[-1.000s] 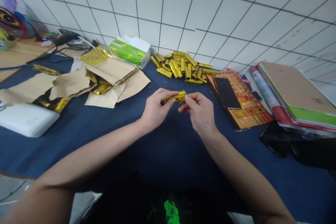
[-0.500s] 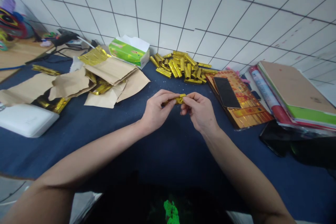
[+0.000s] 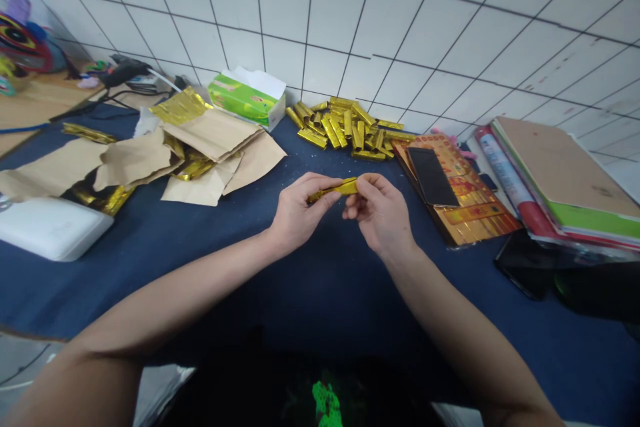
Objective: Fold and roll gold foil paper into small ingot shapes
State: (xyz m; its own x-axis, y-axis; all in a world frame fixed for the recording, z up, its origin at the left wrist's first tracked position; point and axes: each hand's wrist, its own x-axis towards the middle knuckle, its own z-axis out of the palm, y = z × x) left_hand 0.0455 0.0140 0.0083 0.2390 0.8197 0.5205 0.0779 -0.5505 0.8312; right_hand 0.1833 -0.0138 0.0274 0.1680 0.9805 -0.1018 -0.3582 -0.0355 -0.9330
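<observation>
1. The gold foil piece (image 3: 349,186), centre of this clock face, lies between the two hands, above the worktop (image 3: 175,233); the left hand (image 3: 299,210) pinches it from nine o'clock, thumb below and fingers over it; the right hand (image 3: 384,212) has its fingers closed on the three o'clock end.
2. It looks light and thin, probably soft enough to crease under slight pressure; the shiny face may be slippery, and a hard tug could tear it; the ends seem the best hold, pinched lightly.
3. The worktop is covered in dark blue; gold rolls (image 3: 345,130) are heaped at twelve; torn brown paper (image 3: 213,133) lies at ten, a green box (image 3: 245,99) near eleven; an orange packet (image 3: 480,215) bearing a dark phone (image 3: 433,177) sits around three.
4. A white tiled wall (image 3: 280,7) rises behind, at twelve.
</observation>
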